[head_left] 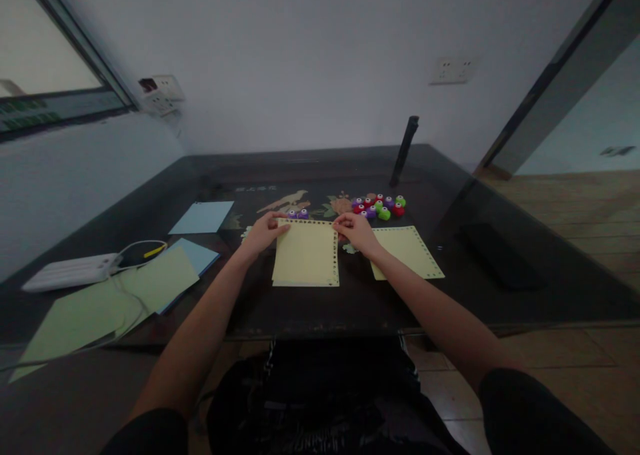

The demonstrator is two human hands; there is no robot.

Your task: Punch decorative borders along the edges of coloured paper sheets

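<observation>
The yellow paper (pixel 306 258) lies between the two hands, a nearly square piece with rows of small punched holes along its far edge and its right edge. Its near left corner shows a second layer underneath. The left hand (pixel 263 234) holds the far left corner, thumb laid over the face; the right hand (pixel 359 232) pinches the far right corner between thumb and fingers.

Under the right wrist is another yellow sheet (pixel 407 255), flat and matte, holes running down its slanting right side. Just beyond the right hand sits a cluster of small rounded toys (pixel 383 213), red, green and purple, with white eye shapes. Two purple toys (pixel 303 213) stand just beyond the left hand's fingers.

The table (pixel 300 312) beneath is dark and glossy, with a bird picture (pixel 286 202) past the left hand. Farther out to the left hand's left are a pale blue sheet (pixel 203 217), overlapping pale green sheets (pixel 95 308) and a white power strip (pixel 70 273). Well beyond the right hand, a slim black stick (pixel 404 152) stands slightly tilted.
</observation>
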